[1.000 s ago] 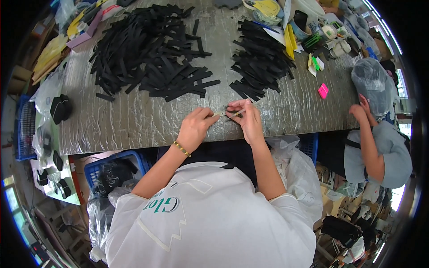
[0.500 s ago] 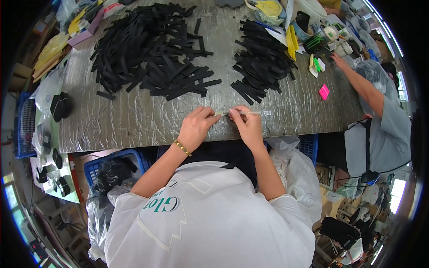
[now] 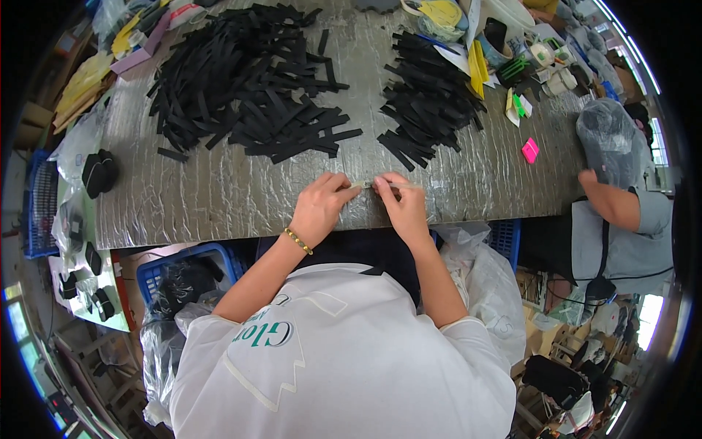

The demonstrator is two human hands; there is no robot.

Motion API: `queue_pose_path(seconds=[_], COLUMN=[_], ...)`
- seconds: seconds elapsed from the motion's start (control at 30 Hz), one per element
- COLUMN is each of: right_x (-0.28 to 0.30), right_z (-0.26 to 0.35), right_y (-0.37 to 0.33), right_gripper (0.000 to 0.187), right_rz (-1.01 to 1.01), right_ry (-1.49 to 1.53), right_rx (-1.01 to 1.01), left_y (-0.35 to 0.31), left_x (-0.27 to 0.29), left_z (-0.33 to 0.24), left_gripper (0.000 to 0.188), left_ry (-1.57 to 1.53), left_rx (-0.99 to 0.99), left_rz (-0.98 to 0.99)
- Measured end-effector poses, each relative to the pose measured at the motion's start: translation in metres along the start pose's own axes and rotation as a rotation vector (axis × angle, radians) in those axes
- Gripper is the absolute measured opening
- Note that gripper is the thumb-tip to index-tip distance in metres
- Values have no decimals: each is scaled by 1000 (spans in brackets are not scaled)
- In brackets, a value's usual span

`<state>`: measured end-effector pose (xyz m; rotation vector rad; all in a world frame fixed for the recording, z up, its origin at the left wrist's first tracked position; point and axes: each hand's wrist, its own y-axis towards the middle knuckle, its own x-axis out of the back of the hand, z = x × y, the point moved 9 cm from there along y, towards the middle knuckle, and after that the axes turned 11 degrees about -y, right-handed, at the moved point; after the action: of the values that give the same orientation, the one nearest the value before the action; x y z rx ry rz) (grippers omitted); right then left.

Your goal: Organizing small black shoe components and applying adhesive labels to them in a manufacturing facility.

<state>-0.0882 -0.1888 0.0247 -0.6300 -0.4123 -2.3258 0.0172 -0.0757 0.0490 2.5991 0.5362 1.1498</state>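
Near the front edge of the table, my left hand (image 3: 319, 208) pinches a small pale, whitish piece (image 3: 357, 184) between thumb and fingertips. A gold-coloured bead bracelet circles that wrist. Close beside it, my right hand (image 3: 404, 208) is closed around a thin, pale, stick-like thing (image 3: 406, 186) whose end sticks out to the right. The two sets of fingertips almost meet, and what lies between them is too small to name. Beyond my hands lie a large heap of short black strips (image 3: 219, 80) on the left and a smaller pile of black strips (image 3: 431, 102) on the right.
Around me are the foil-like tabletop (image 3: 241, 197), a pink piece (image 3: 530, 151), a yellow piece (image 3: 477, 67) and cluttered containers (image 3: 541, 55) at the far right. A co-worker's arm (image 3: 613, 203) is at the right edge. Blue baskets (image 3: 183, 271) stand below the table.
The co-worker's arm has drawn back from the clutter at the far right to the table's right edge. My hands have barely moved and keep the same pinch.
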Motion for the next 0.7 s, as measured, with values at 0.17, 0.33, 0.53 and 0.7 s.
queue_pose_path(seconds=[0.17,0.33,0.53,0.7], right_x=[0,-17,-23,-20], right_z=[8,19,25,45], right_y=[-8,-6,6,6], right_gripper=[21,19,19,17], right_rz=[72,91,83,25], right_ry=[-48,-1,-21,-130], right_rx=[34,15,83,226], left_y=[-5,-5,3,6], left_x=[0,7,7,8], left_z=[6,9,13,17], left_gripper=[31,36,35,32], left_ry=[-87,-145,-186,-199], left_rx=[23,15,27,46], left_rz=[-48,-131,-133,-123])
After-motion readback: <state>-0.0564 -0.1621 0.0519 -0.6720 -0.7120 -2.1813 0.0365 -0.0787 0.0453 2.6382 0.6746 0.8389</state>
